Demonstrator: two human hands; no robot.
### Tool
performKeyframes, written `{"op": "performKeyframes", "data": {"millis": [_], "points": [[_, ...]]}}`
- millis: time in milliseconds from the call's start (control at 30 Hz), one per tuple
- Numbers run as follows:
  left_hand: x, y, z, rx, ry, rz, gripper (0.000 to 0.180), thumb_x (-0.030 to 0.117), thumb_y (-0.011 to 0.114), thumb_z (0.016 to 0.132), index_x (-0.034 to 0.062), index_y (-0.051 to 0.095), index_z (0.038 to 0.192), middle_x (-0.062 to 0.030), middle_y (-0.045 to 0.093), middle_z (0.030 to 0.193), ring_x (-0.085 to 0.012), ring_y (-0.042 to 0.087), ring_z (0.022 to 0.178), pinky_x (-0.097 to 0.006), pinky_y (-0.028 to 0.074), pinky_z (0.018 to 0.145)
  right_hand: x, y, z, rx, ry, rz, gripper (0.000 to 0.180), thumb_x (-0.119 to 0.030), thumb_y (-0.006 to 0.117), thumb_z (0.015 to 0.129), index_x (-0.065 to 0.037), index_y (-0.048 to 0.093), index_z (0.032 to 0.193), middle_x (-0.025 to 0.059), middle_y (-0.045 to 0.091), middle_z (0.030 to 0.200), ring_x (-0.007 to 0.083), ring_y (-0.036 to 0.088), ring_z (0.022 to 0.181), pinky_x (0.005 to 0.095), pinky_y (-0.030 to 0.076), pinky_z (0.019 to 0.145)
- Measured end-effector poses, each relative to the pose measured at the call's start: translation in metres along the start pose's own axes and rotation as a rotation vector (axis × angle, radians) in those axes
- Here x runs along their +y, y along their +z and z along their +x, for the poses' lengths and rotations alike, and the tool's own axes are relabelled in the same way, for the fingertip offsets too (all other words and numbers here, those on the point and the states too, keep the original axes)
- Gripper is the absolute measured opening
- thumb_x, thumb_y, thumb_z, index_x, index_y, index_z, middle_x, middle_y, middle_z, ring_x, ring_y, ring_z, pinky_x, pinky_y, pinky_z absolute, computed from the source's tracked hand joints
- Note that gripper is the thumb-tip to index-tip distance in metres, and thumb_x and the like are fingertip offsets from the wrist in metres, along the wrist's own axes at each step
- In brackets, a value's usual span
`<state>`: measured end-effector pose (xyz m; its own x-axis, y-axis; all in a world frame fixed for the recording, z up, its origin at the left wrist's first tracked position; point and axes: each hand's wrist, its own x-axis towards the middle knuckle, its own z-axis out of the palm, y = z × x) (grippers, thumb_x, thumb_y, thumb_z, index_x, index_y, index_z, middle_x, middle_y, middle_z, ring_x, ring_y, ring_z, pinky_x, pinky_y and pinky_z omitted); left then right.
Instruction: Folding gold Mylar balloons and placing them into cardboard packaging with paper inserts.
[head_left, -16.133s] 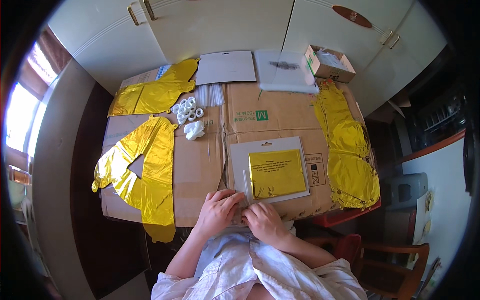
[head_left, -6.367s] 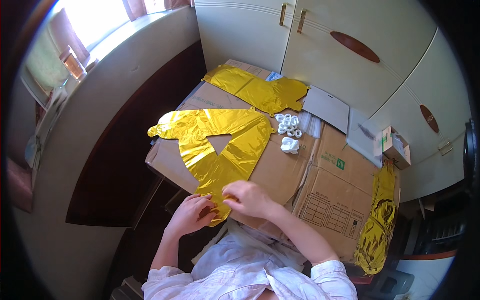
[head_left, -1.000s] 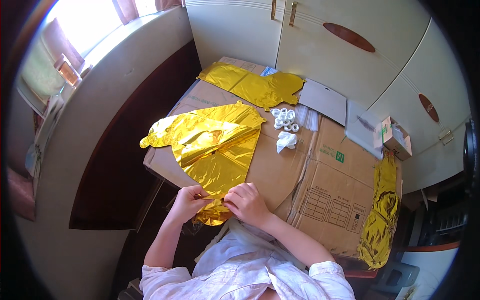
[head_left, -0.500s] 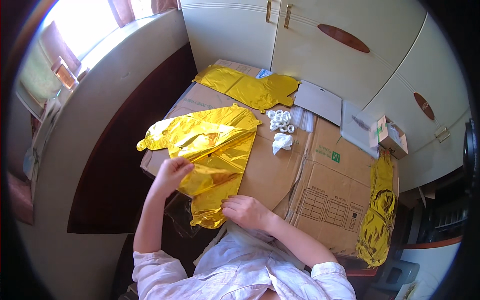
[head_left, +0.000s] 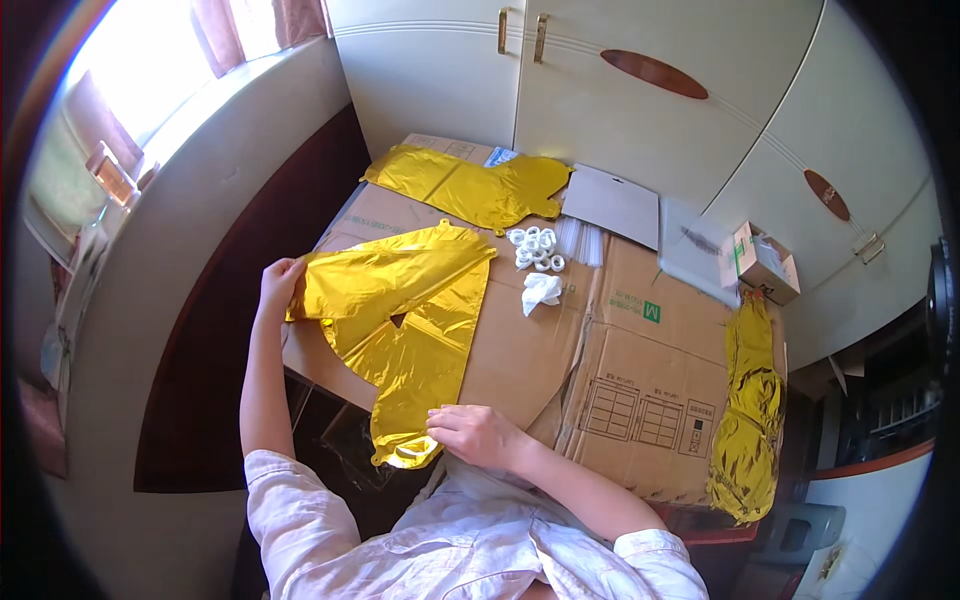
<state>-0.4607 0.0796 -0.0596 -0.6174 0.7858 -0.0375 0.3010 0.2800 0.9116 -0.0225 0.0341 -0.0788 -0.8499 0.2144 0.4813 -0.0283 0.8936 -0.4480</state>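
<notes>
A deflated gold foil balloon lies on cardboard, its near end hanging past the near left edge. My left hand is closed on the balloon's left edge, holding that part out to the left. At the near end, my right hand has its fingers closed on the foil's right side. A small hole shows between the foil's folds. Behind lies a second flat gold foil balloon. Right of the held balloon are several white ribbon rolls and a crumpled white tissue.
Flattened cardboard covers the table. Clear plastic strips, a grey board and a small open carton sit toward the back right. A crinkled gold foil balloon lies along the right edge. Cream cabinets stand behind.
My left hand has moved left and away from me, drawing the balloon's left part out flatter. My right hand stays at the near end. The whole view has shifted slightly.
</notes>
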Motion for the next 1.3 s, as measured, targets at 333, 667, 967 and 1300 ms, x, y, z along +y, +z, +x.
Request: {"op": "performKeyframes", "data": {"millis": [333, 667, 967, 1300], "points": [[0.027, 0.01, -0.083, 0.28, 0.578, 0.511, 0.039, 0.019, 0.069, 0.086, 0.0014, 0.06, 0.12, -0.016, 0.062, 0.116, -0.0299, 0.059, 0.102, -0.038, 0.047, 0.091, -0.002, -0.007, 0.014, 0.076, 0.203, 0.214, 0.013, -0.013, 0.066, 0.08, -0.005, 0.066, 0.09, 0.0081, 0.068, 0.091, 0.0238, 0.067, 0.085, 0.0358, 0.054, 0.076], [0.118, 0.067, -0.27, -0.323, 0.622, 0.688, 0.064, 0.031, 0.081, 0.067, 0.0017, 0.051, 0.116, -0.0181, 0.057, 0.117, -0.0345, 0.053, 0.115, -0.042, 0.043, 0.096, 0.0, -0.001, 0.046, 0.157, 0.347, 0.174, 0.015, -0.022, 0.07, 0.081, -0.007, 0.065, 0.08, 0.0081, 0.066, 0.08, 0.0282, 0.064, 0.077, 0.0412, 0.05, 0.07], [0.086, 0.061, -0.267, -0.177, 0.312, 0.433, 0.011, 0.007, 0.068, 0.08, 0.0021, 0.062, 0.089, -0.0135, 0.067, 0.076, -0.0266, 0.067, 0.067, -0.034, 0.053, 0.06, -0.01, 0.0, 0.025, 0.124, -0.04, -0.252, 0.019, -0.025, 0.07, 0.076, -0.011, 0.06, 0.082, 0.0021, 0.056, 0.098, 0.0202, 0.055, 0.095, 0.0365, 0.045, 0.083], [0.055, 0.025, -0.134, -0.274, 0.26, -0.092, 0.003, 0.001, 0.063, 0.089, 0.0006, 0.059, 0.09, 0.0047, 0.056, 0.077, -0.0026, 0.051, 0.072, -0.02, 0.042, 0.063, -0.003, 0.0, 0.019, -0.168, 0.002, -0.12, 0.047, -0.043, 0.071, 0.076, -0.02, 0.063, 0.117, 0.0181, 0.048, 0.136, 0.04, 0.042, 0.129, 0.0481, 0.038, 0.106]]}}
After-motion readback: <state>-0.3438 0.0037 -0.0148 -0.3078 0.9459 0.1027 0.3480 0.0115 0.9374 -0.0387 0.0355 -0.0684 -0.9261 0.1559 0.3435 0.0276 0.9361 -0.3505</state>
